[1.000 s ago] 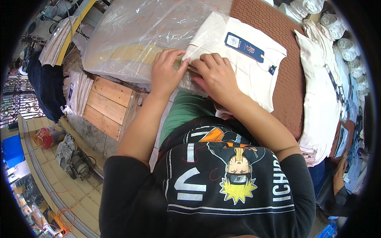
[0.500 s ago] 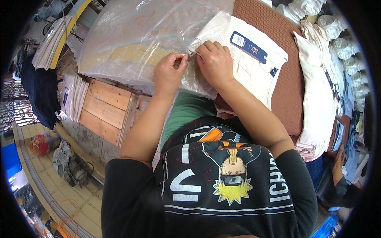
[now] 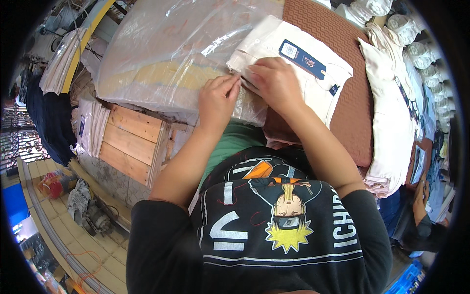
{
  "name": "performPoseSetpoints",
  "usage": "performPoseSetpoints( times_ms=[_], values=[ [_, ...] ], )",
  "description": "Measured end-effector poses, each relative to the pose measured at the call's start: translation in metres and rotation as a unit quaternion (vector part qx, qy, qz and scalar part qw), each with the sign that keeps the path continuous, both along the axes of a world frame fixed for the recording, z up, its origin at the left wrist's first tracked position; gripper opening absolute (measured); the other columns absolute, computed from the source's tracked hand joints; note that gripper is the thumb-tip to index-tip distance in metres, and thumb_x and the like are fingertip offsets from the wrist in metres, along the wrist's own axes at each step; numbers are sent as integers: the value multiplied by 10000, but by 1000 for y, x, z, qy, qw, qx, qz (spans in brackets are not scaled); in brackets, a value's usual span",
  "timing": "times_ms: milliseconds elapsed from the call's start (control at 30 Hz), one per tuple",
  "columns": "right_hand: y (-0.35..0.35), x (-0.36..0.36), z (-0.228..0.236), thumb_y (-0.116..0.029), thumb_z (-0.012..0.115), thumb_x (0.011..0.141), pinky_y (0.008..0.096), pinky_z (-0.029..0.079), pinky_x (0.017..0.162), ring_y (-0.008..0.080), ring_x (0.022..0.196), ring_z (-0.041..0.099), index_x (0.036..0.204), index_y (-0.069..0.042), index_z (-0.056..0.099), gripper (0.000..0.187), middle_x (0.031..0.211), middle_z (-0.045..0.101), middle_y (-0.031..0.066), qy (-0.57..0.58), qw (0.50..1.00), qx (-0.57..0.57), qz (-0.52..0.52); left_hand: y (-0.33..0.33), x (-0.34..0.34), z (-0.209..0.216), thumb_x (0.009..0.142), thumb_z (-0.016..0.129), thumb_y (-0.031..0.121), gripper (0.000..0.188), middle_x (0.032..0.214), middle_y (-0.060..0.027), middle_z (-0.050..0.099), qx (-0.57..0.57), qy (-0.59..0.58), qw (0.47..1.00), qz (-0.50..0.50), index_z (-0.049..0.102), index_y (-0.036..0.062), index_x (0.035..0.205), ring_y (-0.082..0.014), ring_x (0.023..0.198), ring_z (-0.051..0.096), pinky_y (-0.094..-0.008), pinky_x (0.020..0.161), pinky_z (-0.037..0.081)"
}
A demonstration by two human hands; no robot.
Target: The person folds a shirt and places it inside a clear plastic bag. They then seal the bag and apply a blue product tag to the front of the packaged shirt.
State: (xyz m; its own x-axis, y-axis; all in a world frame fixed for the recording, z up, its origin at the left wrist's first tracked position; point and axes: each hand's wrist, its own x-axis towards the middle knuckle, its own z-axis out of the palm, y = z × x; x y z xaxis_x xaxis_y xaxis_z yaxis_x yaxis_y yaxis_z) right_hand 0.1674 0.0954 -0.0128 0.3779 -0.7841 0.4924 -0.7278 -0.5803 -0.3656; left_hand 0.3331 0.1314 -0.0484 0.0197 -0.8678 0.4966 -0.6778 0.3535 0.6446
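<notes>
A folded cream garment [image 3: 267,41] lies on the brown textured cloth and the clear plastic sheeting in front of me. A dark blue hang tag [image 3: 303,60] rests on it, and a small dark label [image 3: 334,90] shows near its right end. My right hand [image 3: 278,84] is closed at the garment's near left edge, with the fingers curled over the fabric. Beside it, my left hand [image 3: 218,102] pinches thumb and fingers together right at that edge. Whatever is between the left fingertips is too small to make out.
Clear plastic sheeting [image 3: 166,44] covers the surface at left, next to the brown textured cloth [image 3: 350,117]. More folded cream garments [image 3: 389,117] are stacked at right, with plastic-wrapped rolls behind. A wooden crate [image 3: 129,139] stands at left. Another person's arm [image 3: 420,203] shows far right.
Both hands have shifted slightly right and nearer to me along the garment's left edge. The left hand remains pinched, and the right hand has turned with its fingers more curled.
</notes>
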Motion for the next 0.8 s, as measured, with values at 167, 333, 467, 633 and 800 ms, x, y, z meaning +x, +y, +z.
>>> performPoseSetpoints(
  times_ms=[167, 333, 467, 633, 800],
  values=[
    [24, -52, 24, -91, 674, 744, 392, 475, 813, 299, 901, 585, 906, -52, 704, 169, 962, 652, 117, -64, 994, 4, -87, 18, -1, 1, 793, 697, 143, 199, 908, -91, 637, 1, -13, 1000, -6, 677, 66, 976, -236, 811, 594, -341, 739, 477],
    [31, -59, 20, -102, 684, 742, 394, 472, 791, 305, 881, 576, 892, -49, 697, 159, 944, 646, 112, -56, 996, 3, -65, 5, 2, 14, 750, 722, 144, 265, 901, -71, 594, 18, 12, 998, 60, 571, 49, 946, -237, 831, 577, -371, 759, 458],
    [30, -40, 8, -148, 706, 730, 384, 449, 748, 272, 886, 570, 920, -89, 682, 200, 948, 633, 82, -28, 999, -25, -10, -14, 4, 8, 767, 715, 148, 254, 901, -80, 621, 24, -25, 995, 92, 606, 39, 969, -209, 816, 574, -338, 756, 470],
    [29, -12, -3, -183, 717, 679, 364, 411, 758, 231, 928, 527, 946, -115, 626, 290, 933, 561, 43, 59, 998, -22, 27, -21, 12, -11, 760, 723, 148, 276, 868, -67, 651, 49, -65, 993, 91, 613, 41, 990, -201, 807, 591, -334, 746, 478],
    [16, 16, -12, -187, 666, 708, 360, 412, 738, 229, 899, 530, 963, -85, 617, 279, 896, 552, 54, 74, 995, -63, 7, -21, 6, -4, 776, 711, 135, 214, 856, -61, 653, 59, 19, 994, 94, 630, 41, 950, -187, 769, 600, -312, 720, 487]
  ],
)
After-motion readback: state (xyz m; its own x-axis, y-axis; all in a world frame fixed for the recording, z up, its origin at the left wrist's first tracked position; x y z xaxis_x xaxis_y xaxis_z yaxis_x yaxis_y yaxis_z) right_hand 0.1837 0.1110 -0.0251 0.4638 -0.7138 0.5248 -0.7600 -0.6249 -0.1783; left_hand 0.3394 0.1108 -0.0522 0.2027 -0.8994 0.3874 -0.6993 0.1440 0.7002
